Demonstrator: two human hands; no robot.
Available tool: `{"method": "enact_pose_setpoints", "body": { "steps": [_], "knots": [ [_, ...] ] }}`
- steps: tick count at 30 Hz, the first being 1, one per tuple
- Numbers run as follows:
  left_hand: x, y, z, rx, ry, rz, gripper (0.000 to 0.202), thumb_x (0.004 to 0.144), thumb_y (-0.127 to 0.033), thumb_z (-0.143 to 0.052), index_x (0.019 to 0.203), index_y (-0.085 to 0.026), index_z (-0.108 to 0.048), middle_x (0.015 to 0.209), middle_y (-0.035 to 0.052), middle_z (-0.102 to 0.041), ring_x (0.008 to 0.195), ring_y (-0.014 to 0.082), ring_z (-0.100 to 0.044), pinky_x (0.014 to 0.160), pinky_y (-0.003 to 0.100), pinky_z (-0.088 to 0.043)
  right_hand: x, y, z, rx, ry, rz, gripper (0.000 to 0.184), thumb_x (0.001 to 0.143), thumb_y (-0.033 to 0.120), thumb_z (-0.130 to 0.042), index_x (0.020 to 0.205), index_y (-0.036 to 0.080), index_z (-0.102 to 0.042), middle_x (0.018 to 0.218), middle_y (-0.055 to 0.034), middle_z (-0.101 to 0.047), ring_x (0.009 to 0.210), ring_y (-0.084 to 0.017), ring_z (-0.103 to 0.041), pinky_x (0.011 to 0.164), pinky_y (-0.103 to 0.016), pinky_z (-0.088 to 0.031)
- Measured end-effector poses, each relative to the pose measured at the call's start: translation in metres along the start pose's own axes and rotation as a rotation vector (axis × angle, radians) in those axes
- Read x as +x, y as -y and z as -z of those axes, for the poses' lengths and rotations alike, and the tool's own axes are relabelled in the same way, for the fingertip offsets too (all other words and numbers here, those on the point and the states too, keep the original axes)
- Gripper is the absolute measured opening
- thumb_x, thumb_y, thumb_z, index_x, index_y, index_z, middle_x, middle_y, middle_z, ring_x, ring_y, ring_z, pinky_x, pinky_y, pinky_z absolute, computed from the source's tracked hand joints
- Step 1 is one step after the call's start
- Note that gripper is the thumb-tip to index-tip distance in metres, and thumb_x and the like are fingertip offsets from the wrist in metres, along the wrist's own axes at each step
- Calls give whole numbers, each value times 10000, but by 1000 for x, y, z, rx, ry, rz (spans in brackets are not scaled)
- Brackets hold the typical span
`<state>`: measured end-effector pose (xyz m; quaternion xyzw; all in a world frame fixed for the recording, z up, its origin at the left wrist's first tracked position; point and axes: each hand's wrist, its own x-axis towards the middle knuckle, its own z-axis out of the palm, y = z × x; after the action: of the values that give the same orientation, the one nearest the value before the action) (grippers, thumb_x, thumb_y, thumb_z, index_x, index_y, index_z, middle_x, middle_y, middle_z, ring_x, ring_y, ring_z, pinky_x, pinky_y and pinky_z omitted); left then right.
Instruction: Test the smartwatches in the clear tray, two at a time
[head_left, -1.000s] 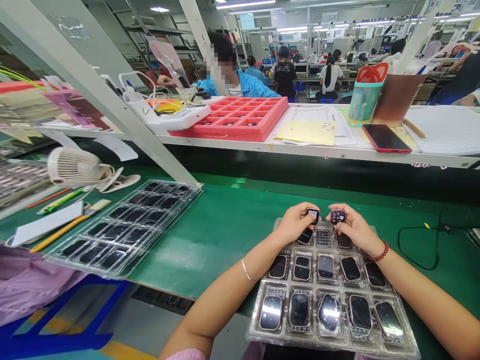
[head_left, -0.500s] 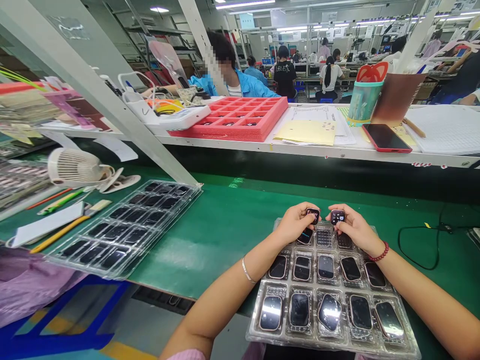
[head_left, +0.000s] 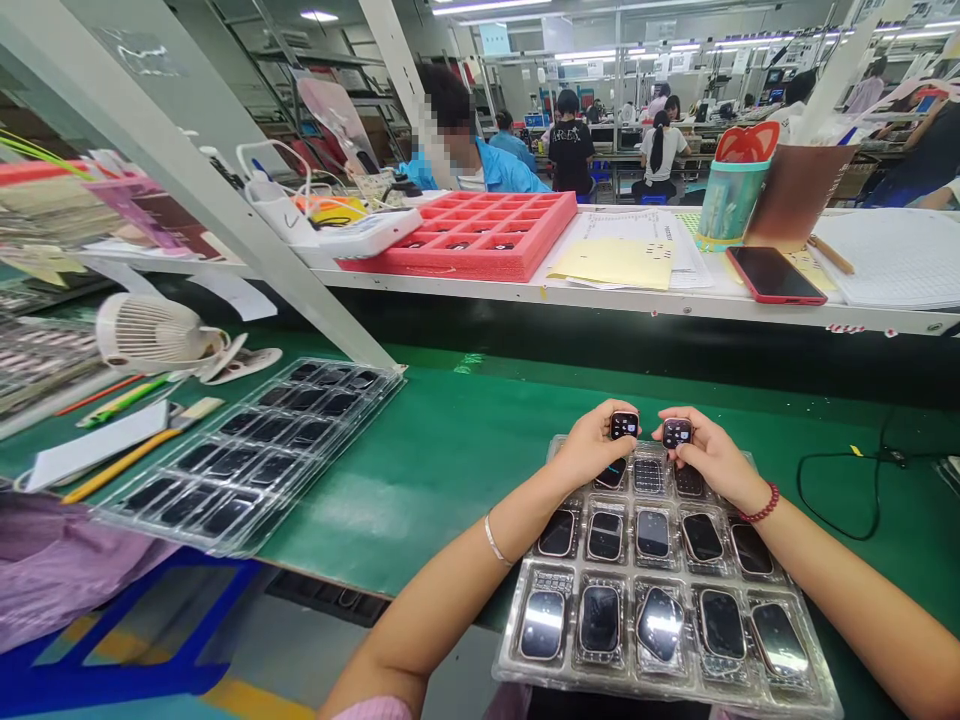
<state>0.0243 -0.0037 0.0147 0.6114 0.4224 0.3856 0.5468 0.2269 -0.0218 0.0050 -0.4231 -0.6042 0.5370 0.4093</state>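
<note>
My left hand (head_left: 589, 442) is closed round a smartwatch body (head_left: 624, 426) without a strap, its lit screen showing small icons. A second lit smartwatch (head_left: 676, 433) is gripped in my right hand (head_left: 707, 452), level with the first and a short gap to its right. Both hands are over the far end of a clear plastic tray (head_left: 517, 660). Its compartments hold several dark-screened watch bodies, such as the watch (head_left: 600, 618) in the near row. One watch (head_left: 611, 471) below my left hand shows a bit of blue text. My hands cover part of the far row.
Another clear tray (head_left: 247, 540) of dark watches lies left on the green bench (head_left: 442, 450). Beyond it are a white fan (head_left: 154, 335) and a brush (head_left: 135, 462). A shelf (head_left: 450, 295) carries a red foam tray (head_left: 540, 250) and a phone (head_left: 777, 275). A black cable (head_left: 840, 455) lies right.
The left watch's screen has switched to small icons, and my left thumb has moved off its face to the edge. My right hand keeps its hold almost unmoved.
</note>
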Motion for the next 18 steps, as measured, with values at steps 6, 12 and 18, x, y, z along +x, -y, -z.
{"method": "enact_pose_setpoints", "body": {
  "steps": [6, 12, 18],
  "knots": [
    [1, 5, 2, -39, 63, 45, 289, 853, -220, -473, 1120, -154, -560, 912, 52, -659, 674, 106, -615, 587, 218, -450, 1, -2, 0, 11, -3, 10, 402, 738, 131, -515, 1131, 216, -520, 1028, -65, -636, 697, -142, -580, 609, -294, -489],
    [3, 10, 2, -64, 64, 40, 466, 772, -89, -436, 1222, -180, -518, 1029, 66, -666, 816, 150, -656, 630, 236, -473, 2, -3, 0, -43, -22, 40, 389, 747, 146, -550, 1127, 217, -511, 989, -60, -636, 764, -167, -594, 619, -296, -490],
    [-2, 0, -1, -60, 72, -9, 479, 696, -82, -582, 1169, -145, -540, 1069, 96, -652, 959, 185, -630, 891, 339, -480, 1, -2, 0, -74, -22, 76, 313, 776, 161, -545, 1084, 212, -513, 871, -32, -626, 783, -176, -585, 639, -297, -465]
  ]
}}
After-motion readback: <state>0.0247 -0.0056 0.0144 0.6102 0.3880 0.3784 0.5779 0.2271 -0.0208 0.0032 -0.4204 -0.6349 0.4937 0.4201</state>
